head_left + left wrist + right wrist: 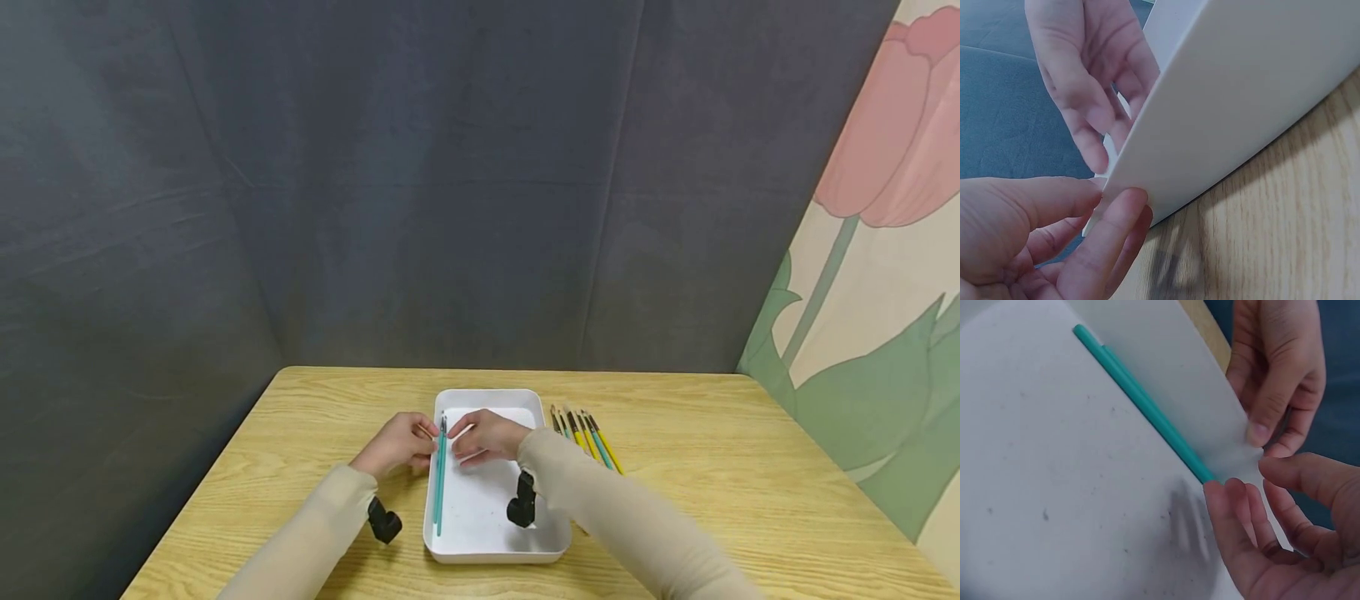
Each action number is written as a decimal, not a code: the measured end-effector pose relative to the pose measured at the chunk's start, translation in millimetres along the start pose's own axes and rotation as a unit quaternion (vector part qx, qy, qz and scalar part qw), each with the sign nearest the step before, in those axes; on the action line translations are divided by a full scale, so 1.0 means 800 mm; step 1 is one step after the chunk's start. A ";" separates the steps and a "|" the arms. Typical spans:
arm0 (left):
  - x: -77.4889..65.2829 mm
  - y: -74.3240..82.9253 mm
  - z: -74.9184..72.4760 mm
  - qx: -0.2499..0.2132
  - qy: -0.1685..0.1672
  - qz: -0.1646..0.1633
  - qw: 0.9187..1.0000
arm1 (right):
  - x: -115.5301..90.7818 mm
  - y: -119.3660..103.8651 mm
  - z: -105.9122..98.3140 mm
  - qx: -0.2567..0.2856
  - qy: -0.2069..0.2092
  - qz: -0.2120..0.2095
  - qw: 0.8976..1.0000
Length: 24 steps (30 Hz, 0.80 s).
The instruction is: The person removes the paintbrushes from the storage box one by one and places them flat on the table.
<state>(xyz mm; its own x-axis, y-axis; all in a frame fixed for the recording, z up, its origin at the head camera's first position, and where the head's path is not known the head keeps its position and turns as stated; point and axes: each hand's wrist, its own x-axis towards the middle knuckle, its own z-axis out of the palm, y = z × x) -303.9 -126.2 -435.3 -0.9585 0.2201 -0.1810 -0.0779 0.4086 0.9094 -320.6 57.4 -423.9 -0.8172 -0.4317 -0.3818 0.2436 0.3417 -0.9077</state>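
A white rectangular tray (491, 504) lies on the table in the head view. Two turquoise paintbrushes (441, 479) lie side by side along its left wall, bristles toward the far end. My left hand (401, 442) pinches the tray's left rim, with the thumb over the edge and the fingers against the outer wall (1229, 106). Inside the tray, my right hand (491, 436) hovers with fingers loosely bent and thumb apart. Its fingertips are right by the brushes' far part, hiding that part in the right wrist view, where the turquoise handles (1142, 404) show.
Several more paintbrushes (591, 444), with yellow and turquoise handles, lie on the wooden table (697, 467) right of the tray, partly behind my right sleeve. A dark curtain (450, 208) hangs beyond the table's back edge. Small dark specks dot the tray floor.
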 end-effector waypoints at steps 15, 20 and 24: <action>0.000 0.000 -0.002 -0.010 -0.007 0.013 1.000 | 0.019 0.006 0.025 -0.031 0.051 0.040 0.997; -0.001 0.000 -0.002 -0.008 -0.007 0.008 1.000 | 0.021 0.002 0.027 -0.044 0.054 0.056 0.996; -0.001 0.000 -0.002 -0.010 -0.008 0.009 1.000 | 0.022 0.001 0.029 -0.064 0.055 0.059 0.995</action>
<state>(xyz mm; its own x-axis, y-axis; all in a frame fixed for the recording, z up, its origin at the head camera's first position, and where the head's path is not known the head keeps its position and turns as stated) -303.5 -127.6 -435.0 -0.9551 0.2426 -0.1702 -0.0658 0.3865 0.9199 -322.8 30.4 -435.2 -0.8408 -0.2904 -0.4569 0.2788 0.4912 -0.8252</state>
